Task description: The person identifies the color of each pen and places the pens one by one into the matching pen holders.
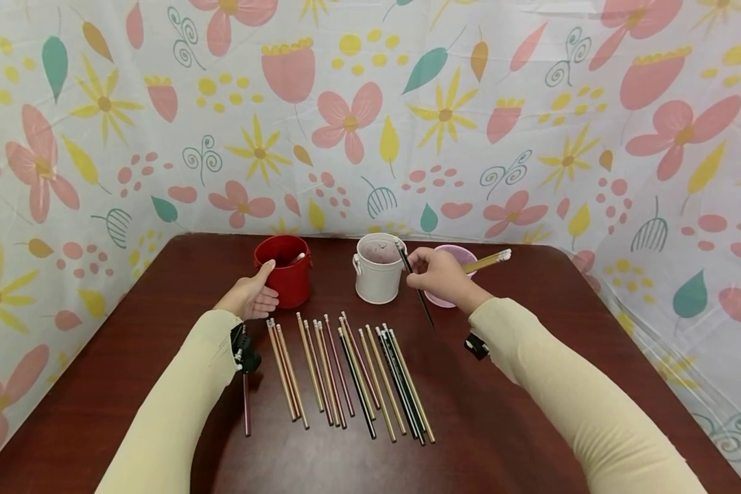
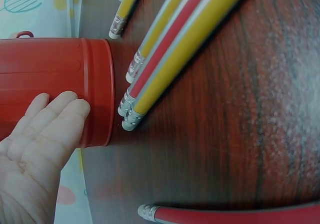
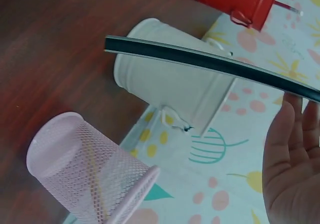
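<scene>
At the red bucket (image 1: 293,283) my left hand (image 1: 250,293) has its fingers straight along the side and its thumb up by the rim. A red pencil (image 3: 287,6) pokes out of that bucket. My right hand (image 1: 442,276) pinches a black pencil (image 1: 424,305), tilted, its eraser end up beside the rim of the white bucket (image 1: 378,283). In the right wrist view the pencil crosses in front of the white bucket. Partly behind the right hand stands a pink mesh cup (image 3: 90,169); yellow pencils (image 1: 489,261) lean out of it.
Several yellow, red and black pencils (image 1: 321,374) lie in a loose row on the dark wooden table (image 1: 494,412), erasers toward the buckets. One red pencil (image 1: 246,405) lies apart under the left forearm. A flowered cloth (image 1: 346,171) hangs behind the table.
</scene>
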`<state>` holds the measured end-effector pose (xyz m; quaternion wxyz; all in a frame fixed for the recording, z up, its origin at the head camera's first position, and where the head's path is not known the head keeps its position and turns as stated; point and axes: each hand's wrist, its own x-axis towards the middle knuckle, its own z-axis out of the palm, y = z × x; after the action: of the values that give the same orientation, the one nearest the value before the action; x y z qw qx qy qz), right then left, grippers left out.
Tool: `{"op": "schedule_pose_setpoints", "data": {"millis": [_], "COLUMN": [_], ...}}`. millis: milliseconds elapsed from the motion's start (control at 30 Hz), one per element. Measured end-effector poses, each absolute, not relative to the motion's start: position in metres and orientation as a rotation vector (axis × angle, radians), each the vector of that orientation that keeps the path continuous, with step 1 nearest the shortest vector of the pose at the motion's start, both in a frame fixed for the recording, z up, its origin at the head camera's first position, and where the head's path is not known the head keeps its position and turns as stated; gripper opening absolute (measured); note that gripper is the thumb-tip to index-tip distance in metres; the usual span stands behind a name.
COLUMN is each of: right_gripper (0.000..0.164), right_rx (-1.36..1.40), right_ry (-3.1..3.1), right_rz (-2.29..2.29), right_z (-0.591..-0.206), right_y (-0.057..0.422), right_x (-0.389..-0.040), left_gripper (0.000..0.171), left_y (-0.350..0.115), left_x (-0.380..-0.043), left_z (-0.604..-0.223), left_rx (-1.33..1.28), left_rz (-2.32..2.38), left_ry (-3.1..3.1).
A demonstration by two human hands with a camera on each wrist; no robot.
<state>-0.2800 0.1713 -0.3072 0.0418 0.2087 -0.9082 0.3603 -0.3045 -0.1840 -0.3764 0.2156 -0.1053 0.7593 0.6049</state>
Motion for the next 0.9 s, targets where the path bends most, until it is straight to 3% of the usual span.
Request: {"op": "schedule_pose_setpoints", "data": {"millis": [667, 900], "right_gripper": [0.004, 0.010], "right_rx": [0.459, 0.354], "right_ry": [-2.222, -2.177], "right_rz": [1.311, 1.350], "right_z": [-0.292, -0.287], "right_y": [0.158, 0.158], "right_x": [-0.287, -0.293], "left_gripper": [0.092, 0.091], "left_y": [-0.181, -0.181], "left_x": [-0.308, -0.306], "left_z": [-0.381, -0.378], "left_rx": [-0.328, -0.320], "left_rz": [1.704, 1.676], "left_ry": [2.118, 2.140]}}
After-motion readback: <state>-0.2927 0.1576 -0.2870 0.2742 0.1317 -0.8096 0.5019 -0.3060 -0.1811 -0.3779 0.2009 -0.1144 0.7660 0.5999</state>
